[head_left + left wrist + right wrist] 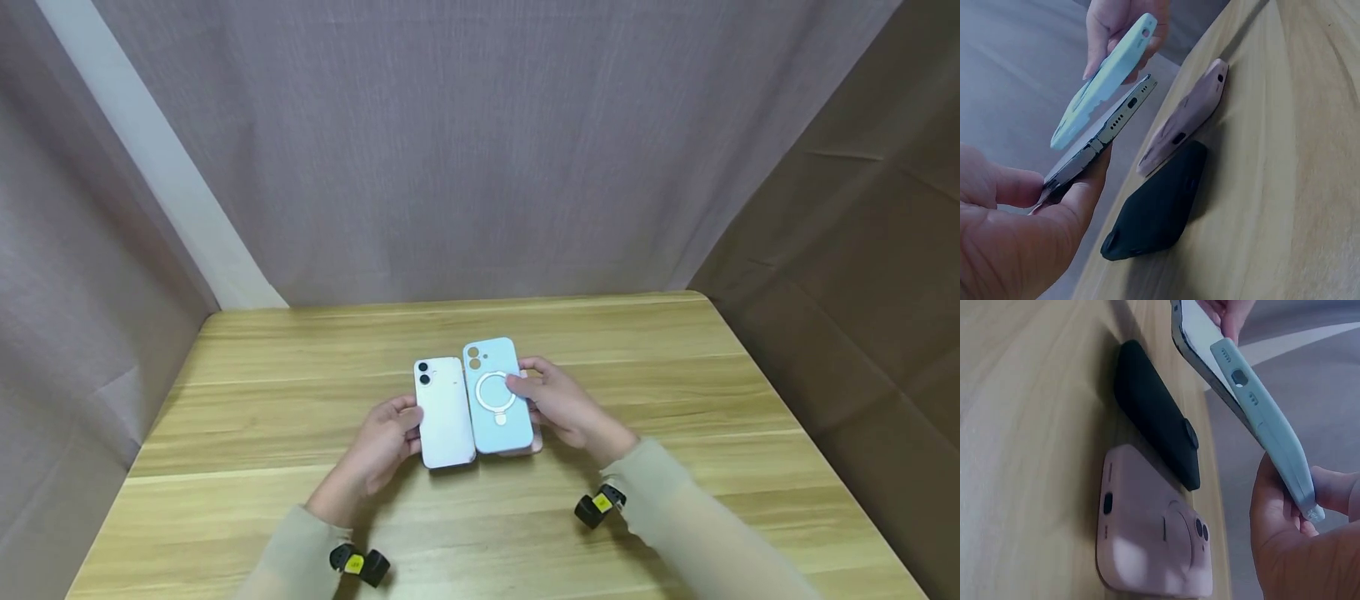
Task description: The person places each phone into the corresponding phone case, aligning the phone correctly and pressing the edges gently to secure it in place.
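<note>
My left hand (384, 442) grips a white phone (446, 417) by its left edge, thumb on the back and fingers underneath. In my right hand (568, 407), a light blue phone case (501, 429) with a white ring is pinched at its right side. Phone and case are held side by side above the table, their camera ends pointing away. The left wrist view shows the phone's port edge next to the case. Below them lie a pink phone case (1141, 531) and a black phone case (1154, 412); from the head view the black one is hidden.
The wooden table (262, 400) ends at a grey curtain (465, 167) at the back. Brown cloth (862, 292) hangs along the right side, and more grey cloth (67, 292) stands on the left. A small camera (600, 505) is strapped on the right wrist, another camera (360, 565) on the left.
</note>
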The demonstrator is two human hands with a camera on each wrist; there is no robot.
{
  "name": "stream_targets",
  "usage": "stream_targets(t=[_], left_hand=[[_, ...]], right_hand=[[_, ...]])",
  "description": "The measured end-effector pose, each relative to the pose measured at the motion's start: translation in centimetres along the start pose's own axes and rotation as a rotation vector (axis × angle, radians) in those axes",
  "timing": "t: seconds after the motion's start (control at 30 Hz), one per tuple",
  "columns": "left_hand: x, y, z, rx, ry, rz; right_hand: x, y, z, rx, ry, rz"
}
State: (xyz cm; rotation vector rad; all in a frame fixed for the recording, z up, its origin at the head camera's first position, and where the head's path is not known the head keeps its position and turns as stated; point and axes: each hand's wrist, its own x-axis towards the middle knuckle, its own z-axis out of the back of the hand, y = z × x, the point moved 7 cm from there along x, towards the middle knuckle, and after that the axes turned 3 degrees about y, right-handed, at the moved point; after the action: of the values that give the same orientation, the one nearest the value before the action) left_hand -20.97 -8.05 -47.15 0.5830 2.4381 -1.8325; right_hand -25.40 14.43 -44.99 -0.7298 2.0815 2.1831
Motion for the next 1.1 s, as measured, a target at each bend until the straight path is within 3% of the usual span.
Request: stream_targets(t=[0.27, 0.5, 0.77, 1.1], left_hand=[[0.0, 0.2, -0.8, -0.016, 0.020, -0.008], [0.1, 0.0, -0.8, -0.018, 0.016, -0.022], [0.4, 0.1, -1.3, -0.026, 0.047, -0.017], [0.5, 0.5, -2.4, -0.056, 0.099, -0.015]], right_hand=[[0.2, -0.5, -0.8, 0.005, 0.024, -0.008], [0.3, -0.4, -0.7, -0.101, -0.037, 0.016], [0.1, -0.3, -1.6, -0.150, -0.030, 0.050], [-0.1, -0.4, -2.5, -0.312, -0.046, 0.044]])
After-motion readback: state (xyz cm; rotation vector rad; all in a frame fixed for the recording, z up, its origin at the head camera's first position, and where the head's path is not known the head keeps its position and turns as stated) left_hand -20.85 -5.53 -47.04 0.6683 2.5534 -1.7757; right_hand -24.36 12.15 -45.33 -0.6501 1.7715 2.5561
